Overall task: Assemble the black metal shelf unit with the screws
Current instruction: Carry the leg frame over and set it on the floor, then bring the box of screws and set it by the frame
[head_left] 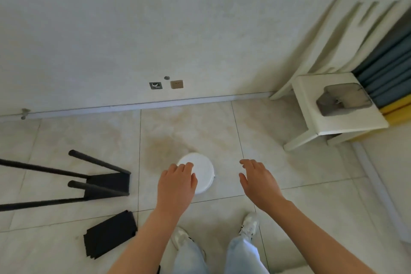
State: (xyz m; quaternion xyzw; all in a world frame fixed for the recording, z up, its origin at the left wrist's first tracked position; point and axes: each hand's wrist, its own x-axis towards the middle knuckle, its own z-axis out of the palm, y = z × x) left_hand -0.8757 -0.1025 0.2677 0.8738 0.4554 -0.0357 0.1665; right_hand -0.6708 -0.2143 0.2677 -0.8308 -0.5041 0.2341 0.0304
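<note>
Both hands hang open and empty above the white round container (196, 172), left hand (176, 184) over its near edge, right hand (259, 181) beside it. Left of it, the black frame (104, 184) lies tipped, loose black panels (110, 233) nearer. Assembly looks barely begun; no screws visible.

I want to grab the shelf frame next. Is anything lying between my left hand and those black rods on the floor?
Nothing visible lies between them. Bare tile separates the left hand from the black rods. The stack of black panels lies nearer you, off that line, and the white lid sits under the fingers.
</note>
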